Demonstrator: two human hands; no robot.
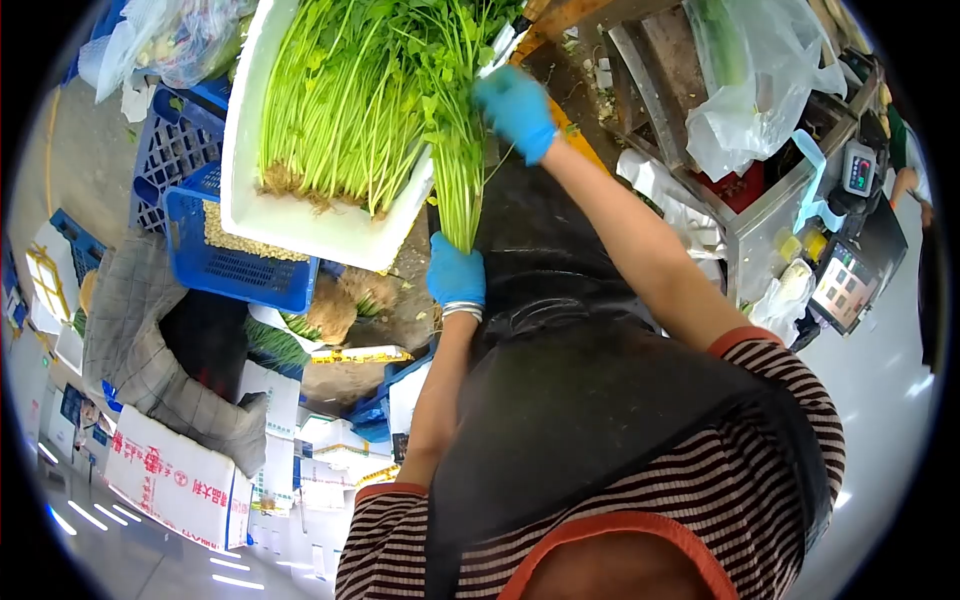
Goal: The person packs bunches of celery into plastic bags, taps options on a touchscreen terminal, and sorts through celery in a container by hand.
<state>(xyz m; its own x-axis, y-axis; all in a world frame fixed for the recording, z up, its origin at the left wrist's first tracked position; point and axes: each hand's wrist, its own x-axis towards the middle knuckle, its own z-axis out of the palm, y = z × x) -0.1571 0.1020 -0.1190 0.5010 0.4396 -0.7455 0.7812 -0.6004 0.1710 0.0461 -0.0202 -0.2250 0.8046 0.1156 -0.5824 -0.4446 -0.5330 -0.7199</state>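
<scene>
My left hand (457,272), in a blue glove, is wrapped round the lower end of a bunch of Chinese celery (460,190). The bunch's thin green stalks run up and away from me, beside a white foam box (330,235). More celery (340,110) fills that box, with brown roots towards me. My right hand (517,112), also gloved in blue, is at the right side of the held bunch, near its leaves. Its fingers look curled in, and whatever is between them is hidden. A dark apron (570,400) covers my front.
A blue crate (240,275) with pale grains stands left of the foam box. Clear plastic bags (760,90) lie at the upper right, above a metal stand (775,235). A scale display (858,170) and a screen (843,288) are far right. White cartons (175,475) stand lower left.
</scene>
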